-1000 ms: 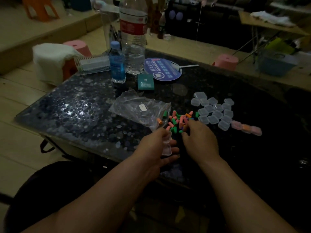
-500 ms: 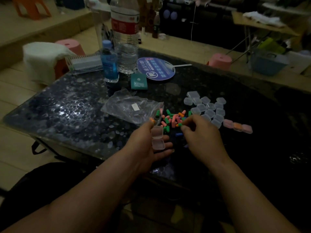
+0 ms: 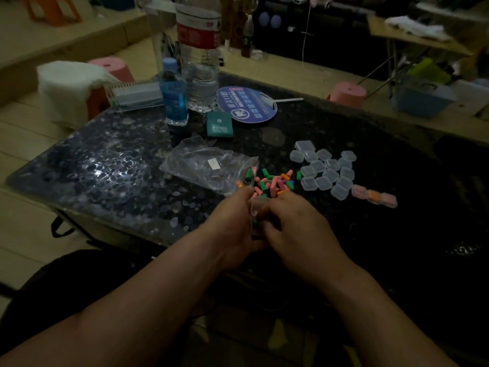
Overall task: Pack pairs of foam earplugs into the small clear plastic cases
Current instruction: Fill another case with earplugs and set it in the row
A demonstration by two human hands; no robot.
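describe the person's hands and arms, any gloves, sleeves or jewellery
The left hand and right hand are bare: no gloves, no rings that show. The left forearm and right forearm are uncovered too, with no sleeve, watch or band in view. The light is dim, so fine marks cannot be told.

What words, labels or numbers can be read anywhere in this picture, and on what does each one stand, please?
Nothing here can be read with confidence.
Round blue fan: white characters and a logo, too blurred to read.
Large bottle: red label, print too blurred.
Small blue bottle: label print too small.
Teal packet: small emblem, print too small.
Plastic bag: white sticker, nothing legible.
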